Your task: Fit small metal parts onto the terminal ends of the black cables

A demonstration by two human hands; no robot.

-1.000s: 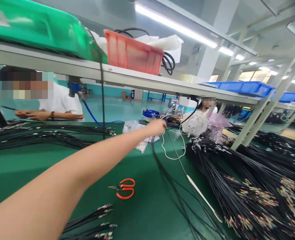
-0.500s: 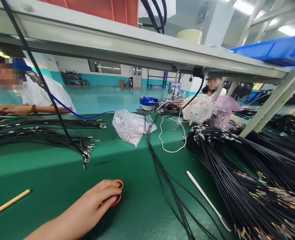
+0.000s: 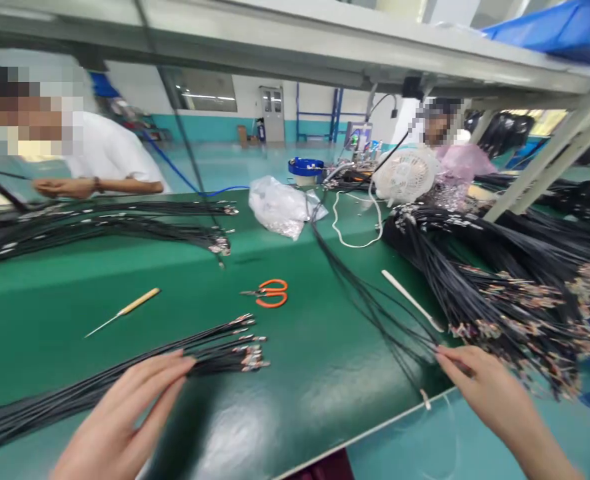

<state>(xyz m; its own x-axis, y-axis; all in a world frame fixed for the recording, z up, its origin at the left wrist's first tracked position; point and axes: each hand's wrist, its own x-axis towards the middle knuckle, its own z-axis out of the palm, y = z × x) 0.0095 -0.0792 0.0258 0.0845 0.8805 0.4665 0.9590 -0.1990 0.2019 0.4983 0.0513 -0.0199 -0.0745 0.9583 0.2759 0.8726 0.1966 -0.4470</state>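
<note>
My left hand (image 3: 129,407) is at a bundle of black cables (image 3: 175,357) with metal terminals, lying at the front left. Its fingertips are closed on cables near the terminal ends; how many is hidden. Close to the front edge, my right hand (image 3: 479,380) pinches black cables (image 3: 375,300) between thumb and finger. These run back across the mat to the clear plastic bag (image 3: 279,207). Orange-handled scissors (image 3: 272,293) lie beyond the left bundle, touched by neither hand. To their left is an awl (image 3: 137,303) with a wooden handle.
A large pile of black cables (image 3: 455,267) with bare coloured wire ends fills the right side. A white stick (image 3: 412,300) lies beside it. Further back are a white fan (image 3: 405,177) and more cable bundles (image 3: 175,233). A shelf (image 3: 275,50) crosses overhead; a co-worker (image 3: 109,153) sits opposite.
My left hand has let go of the scissors and moved to the front-left cables. My right hand has come into view at the loose cables. The view has tilted down.
</note>
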